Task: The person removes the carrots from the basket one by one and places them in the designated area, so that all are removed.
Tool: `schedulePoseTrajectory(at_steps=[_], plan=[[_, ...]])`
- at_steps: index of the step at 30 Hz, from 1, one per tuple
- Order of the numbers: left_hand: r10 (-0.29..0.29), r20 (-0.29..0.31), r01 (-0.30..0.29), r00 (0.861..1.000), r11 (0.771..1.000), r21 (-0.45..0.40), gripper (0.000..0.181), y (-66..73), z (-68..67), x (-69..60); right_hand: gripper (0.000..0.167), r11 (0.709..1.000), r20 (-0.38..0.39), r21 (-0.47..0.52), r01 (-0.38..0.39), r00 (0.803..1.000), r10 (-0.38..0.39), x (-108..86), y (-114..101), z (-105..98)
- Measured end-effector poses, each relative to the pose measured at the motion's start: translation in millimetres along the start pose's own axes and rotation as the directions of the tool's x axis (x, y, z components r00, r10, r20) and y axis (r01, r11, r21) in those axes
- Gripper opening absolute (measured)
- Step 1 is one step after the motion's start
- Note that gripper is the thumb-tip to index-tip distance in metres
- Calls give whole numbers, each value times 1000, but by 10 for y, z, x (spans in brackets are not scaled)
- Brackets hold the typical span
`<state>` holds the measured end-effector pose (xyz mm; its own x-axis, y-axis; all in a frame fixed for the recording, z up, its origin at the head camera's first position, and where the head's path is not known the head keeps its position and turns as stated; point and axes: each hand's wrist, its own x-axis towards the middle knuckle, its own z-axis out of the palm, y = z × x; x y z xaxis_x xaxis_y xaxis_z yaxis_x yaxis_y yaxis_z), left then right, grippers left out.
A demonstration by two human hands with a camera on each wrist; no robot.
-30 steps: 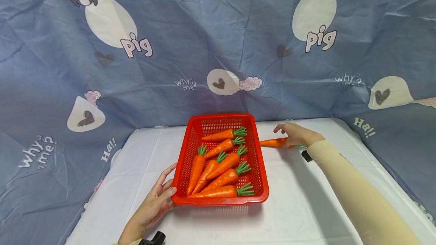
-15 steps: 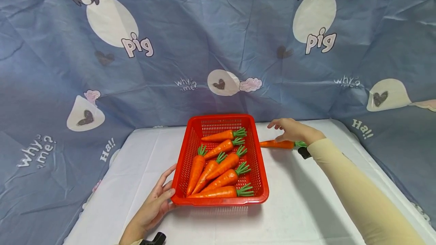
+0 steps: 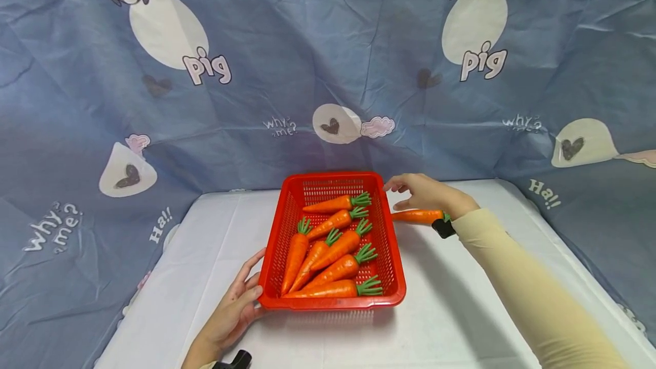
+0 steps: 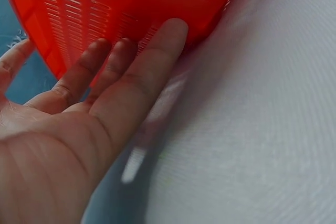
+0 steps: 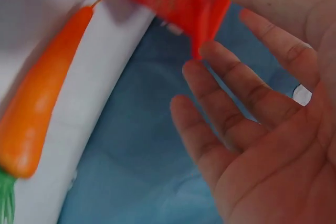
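a red basket is standing on the white cloth in the lower middle of the head view, and seven carrots are lying inside it, their green tops mostly pointing toward the right or the top of the frame. one more, the loose carrot, is lying outside, right of centre, its thin tip ending just beside the basket's right wall (whether it is touching, i cannot tell). the left hand, at lower left, is resting against the basket's lower-left corner, the thumb lying at the rim and the fingers spreading, fairly straight, along the outer wall, so it is steadying rather than clamping. the right hand is hovering above the loose carrot, fingers bending loosely, standing apart and holding nothing; its fingertips are lying at the basket's upper-right rim, touching or nearly so. judging from this, the step in hand is probably getting the right hand to the basket or to a carrot inside; which of the two, i cannot be saying. the next move would be calling for the right fingers to be closing on the rim or passing over it, with the palm high enough to be clearing the loose carrot beneath.
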<state>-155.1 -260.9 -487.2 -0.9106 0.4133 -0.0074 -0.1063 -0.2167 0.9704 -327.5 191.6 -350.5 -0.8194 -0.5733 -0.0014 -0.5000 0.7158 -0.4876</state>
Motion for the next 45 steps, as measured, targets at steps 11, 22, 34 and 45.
schedulePoseTrajectory(at_steps=[11, 22, 34, 45], plan=[[2, -15, -3, 1000, 1000, -8, 73, 3, 24, 5, 47, 982, 41, 169, 82, 995, -90, 306, -393, 229], [38, 25, -37, 999, 999, -21, 73, -16, -2, -18, 49, 975, 143, 218, 40, 987, -73, 544, -687, 475], [32, 33, -31, 999, 999, -29, 73, -8, 0, -20, 52, 965, 260, 260, -20, 964, -50, 632, -648, 713], [49, 59, -47, 997, 998, -39, 73, -11, -7, -23, 45, 955, 328, 288, -69, 944, -31, 677, -578, 830]])
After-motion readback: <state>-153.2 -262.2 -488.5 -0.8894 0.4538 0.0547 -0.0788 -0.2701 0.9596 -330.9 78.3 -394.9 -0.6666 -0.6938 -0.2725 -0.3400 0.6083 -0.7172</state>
